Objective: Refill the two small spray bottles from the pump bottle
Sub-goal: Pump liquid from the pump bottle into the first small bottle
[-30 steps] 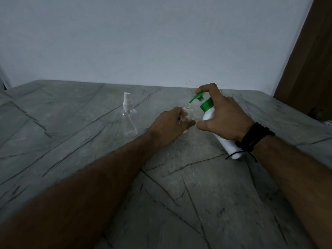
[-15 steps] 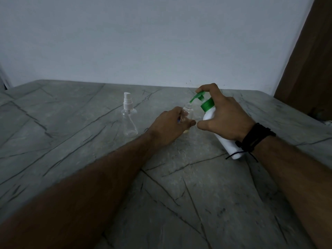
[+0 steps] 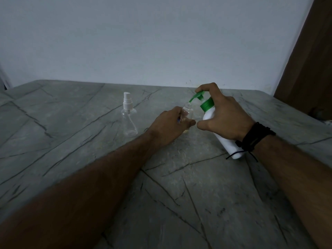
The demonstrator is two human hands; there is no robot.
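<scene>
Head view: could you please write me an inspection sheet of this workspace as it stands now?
Surface: grey stone table with dark veins.
Job's things: white pump bottle with green pump, tilted, spout over the open neck of an uncapped small clear bottle; second spray bottle, white sprayer fitted, stands upright apart to the left.
Clutter: nothing seen.
Hands: left hand grips the uncapped bottle; right hand holds the pump bottle, forefinger on the pump head.
Cables: nothing seen; black corded wristband on the right wrist.
Surroundings: plain pale wall; brown wooden panel at right.
</scene>
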